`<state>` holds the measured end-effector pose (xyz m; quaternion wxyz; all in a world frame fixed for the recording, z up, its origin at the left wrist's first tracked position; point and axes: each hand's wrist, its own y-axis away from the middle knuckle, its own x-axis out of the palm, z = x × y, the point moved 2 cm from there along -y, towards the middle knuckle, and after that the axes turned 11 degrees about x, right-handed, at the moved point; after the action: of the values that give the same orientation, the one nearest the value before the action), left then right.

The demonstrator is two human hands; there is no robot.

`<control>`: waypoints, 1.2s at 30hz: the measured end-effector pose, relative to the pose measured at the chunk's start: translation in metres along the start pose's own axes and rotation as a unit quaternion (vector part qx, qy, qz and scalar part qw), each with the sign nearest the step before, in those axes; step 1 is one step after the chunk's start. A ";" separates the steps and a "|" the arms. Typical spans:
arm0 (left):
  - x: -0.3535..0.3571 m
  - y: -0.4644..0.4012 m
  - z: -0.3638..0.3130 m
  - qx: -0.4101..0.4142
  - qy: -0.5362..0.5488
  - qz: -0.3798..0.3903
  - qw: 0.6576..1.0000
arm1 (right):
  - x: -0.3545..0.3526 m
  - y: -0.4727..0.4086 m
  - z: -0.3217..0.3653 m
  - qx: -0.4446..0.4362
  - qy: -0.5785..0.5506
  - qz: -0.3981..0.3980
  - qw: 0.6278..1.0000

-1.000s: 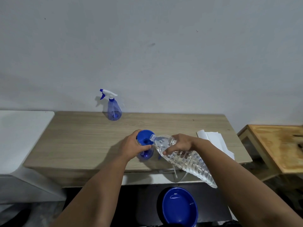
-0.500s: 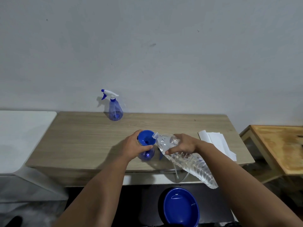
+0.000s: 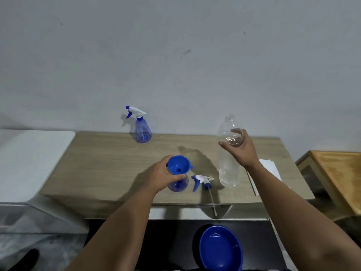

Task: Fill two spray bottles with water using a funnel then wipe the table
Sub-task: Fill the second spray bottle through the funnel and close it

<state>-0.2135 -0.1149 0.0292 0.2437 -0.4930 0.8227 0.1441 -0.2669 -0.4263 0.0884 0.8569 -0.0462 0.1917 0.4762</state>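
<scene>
My left hand (image 3: 163, 177) grips the blue funnel (image 3: 178, 165), which sits in the neck of an open spray bottle (image 3: 178, 185) near the front edge of the wooden table (image 3: 109, 165). That bottle's trigger head (image 3: 201, 180) lies beside it, its tube hanging over the edge. My right hand (image 3: 241, 150) is wrapped round the upper part of a clear water bottle (image 3: 228, 169) standing upright on the table, thumb in front and fingers behind. A second spray bottle (image 3: 142, 132), with its trigger head on, stands at the back by the wall.
White paper towels (image 3: 270, 167) lie on the table's right end, partly under my right arm. A blue basin (image 3: 220, 249) sits on the floor below the front edge. A white surface (image 3: 29, 153) adjoins on the left, a wooden side table (image 3: 341, 173) on the right.
The water bottle was tilted with its mouth at the funnel. My right hand has swung it upright and moved it right onto the table. My left hand stays on the funnel.
</scene>
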 end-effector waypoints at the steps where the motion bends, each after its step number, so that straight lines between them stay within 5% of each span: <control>1: 0.000 0.000 0.000 -0.003 0.000 -0.001 1.000 | 0.002 -0.006 0.000 0.002 -0.009 -0.011 1.000; 24: 0.004 0.003 0.001 -0.025 0.015 -0.005 1.000 | 0.053 -0.024 -0.017 0.075 0.035 0.007 0.997; 31: 0.004 0.001 0.005 -0.015 0.021 0.015 1.000 | 0.057 0.000 -0.045 0.187 0.126 0.026 0.974; 36: 0.010 0.003 0.019 0.000 0.038 0.028 0.999 | 0.068 0.022 -0.058 0.294 0.203 0.109 0.928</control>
<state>-0.2150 -0.1117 0.0080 0.2081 -0.4753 0.8446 0.1320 -0.2696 -0.3750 0.0115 0.7178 0.1331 0.4967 0.4694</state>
